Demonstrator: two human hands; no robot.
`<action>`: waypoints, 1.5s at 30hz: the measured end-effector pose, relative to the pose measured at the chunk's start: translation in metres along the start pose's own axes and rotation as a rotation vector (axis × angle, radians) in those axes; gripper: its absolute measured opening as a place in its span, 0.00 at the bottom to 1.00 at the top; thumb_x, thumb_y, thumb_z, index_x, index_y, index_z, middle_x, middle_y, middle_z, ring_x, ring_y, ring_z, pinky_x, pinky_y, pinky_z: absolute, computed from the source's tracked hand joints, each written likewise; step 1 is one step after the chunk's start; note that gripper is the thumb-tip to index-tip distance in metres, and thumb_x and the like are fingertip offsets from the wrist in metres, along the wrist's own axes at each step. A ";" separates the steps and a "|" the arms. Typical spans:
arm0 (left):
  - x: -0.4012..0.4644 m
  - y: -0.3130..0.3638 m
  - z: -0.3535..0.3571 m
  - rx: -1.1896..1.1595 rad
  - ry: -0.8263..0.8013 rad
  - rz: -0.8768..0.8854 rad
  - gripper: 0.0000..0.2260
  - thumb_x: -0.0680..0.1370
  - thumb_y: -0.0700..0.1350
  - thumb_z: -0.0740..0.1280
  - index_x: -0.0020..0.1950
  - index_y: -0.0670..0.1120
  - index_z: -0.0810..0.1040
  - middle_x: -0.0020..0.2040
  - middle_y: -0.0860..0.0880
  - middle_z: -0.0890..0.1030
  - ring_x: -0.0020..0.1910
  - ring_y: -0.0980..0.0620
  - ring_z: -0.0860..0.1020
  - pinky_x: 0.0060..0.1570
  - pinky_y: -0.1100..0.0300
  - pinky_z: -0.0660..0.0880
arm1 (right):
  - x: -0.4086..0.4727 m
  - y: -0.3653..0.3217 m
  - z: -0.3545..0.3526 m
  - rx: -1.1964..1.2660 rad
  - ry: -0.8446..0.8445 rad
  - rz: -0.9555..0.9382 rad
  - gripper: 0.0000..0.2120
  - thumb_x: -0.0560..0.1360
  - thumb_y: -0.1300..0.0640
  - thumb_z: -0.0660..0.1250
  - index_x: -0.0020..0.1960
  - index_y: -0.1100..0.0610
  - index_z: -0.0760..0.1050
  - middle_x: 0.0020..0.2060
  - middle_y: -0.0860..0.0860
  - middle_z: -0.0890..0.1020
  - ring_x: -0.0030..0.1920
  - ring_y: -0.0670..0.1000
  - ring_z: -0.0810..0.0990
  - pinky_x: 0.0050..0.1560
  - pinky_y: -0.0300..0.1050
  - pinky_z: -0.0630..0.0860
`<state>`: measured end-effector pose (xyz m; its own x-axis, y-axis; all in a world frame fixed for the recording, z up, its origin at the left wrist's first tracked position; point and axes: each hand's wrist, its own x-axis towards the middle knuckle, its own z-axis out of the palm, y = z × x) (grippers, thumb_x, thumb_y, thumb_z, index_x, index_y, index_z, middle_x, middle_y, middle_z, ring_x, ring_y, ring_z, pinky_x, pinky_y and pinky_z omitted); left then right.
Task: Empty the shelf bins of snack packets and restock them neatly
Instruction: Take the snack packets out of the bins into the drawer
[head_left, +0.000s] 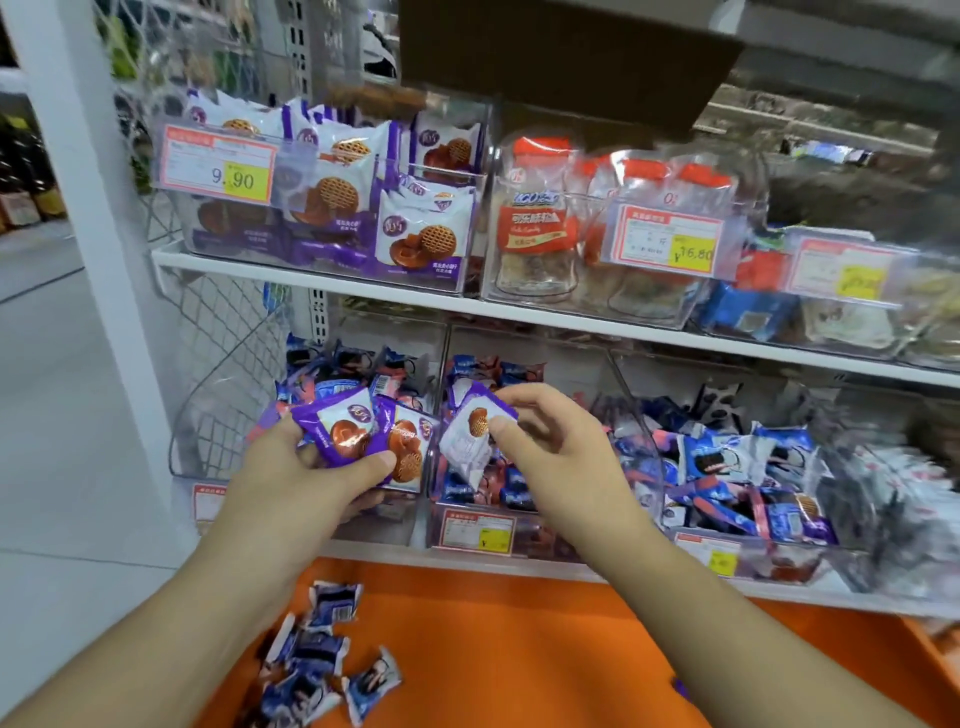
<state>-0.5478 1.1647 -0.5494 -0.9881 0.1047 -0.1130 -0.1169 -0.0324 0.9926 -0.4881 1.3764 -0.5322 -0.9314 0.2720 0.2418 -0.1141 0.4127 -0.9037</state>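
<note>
purple snack packets (358, 436), two at least and overlapping, sit in the left hand (306, 467), fingers curled beneath and thumb pressed on top, in front of the lower left bin (374, 519). the right hand (545, 441) pinches one more purple-and-white packet (470, 436) between thumb and forefinger, its long axis tilted, lower corner hanging down-left over the middle lower bin (475, 525). the two hands are near each other, packets almost touching. the upper shelf edge (363, 288) runs above the hands. below, small blue packets (322, 660) lie loose on an orange surface (519, 649), with open room to their right
</note>
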 end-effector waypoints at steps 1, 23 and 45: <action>-0.007 0.001 0.008 0.022 -0.030 0.013 0.19 0.72 0.37 0.79 0.59 0.50 0.80 0.47 0.49 0.88 0.44 0.50 0.88 0.44 0.52 0.84 | -0.006 -0.005 -0.006 0.043 -0.011 0.011 0.06 0.82 0.55 0.69 0.57 0.48 0.81 0.50 0.47 0.87 0.52 0.48 0.85 0.53 0.44 0.81; -0.081 -0.254 0.282 0.452 -0.525 -0.325 0.11 0.77 0.38 0.75 0.56 0.44 0.77 0.49 0.45 0.86 0.44 0.50 0.86 0.49 0.51 0.82 | -0.174 0.300 -0.209 -0.108 0.090 0.885 0.20 0.66 0.57 0.82 0.54 0.55 0.78 0.43 0.48 0.86 0.42 0.50 0.83 0.47 0.53 0.82; -0.088 -0.230 0.258 0.853 -0.849 0.031 0.18 0.77 0.58 0.73 0.66 0.68 0.73 0.64 0.66 0.78 0.62 0.67 0.76 0.65 0.61 0.74 | -0.169 0.279 -0.252 -0.509 -0.025 0.650 0.35 0.76 0.54 0.77 0.77 0.37 0.67 0.71 0.43 0.77 0.70 0.44 0.74 0.64 0.34 0.67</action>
<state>-0.4077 1.4192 -0.7566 -0.5703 0.7470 -0.3416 0.3266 0.5878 0.7401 -0.2757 1.6646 -0.7360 -0.7658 0.5754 -0.2871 0.6150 0.5250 -0.5884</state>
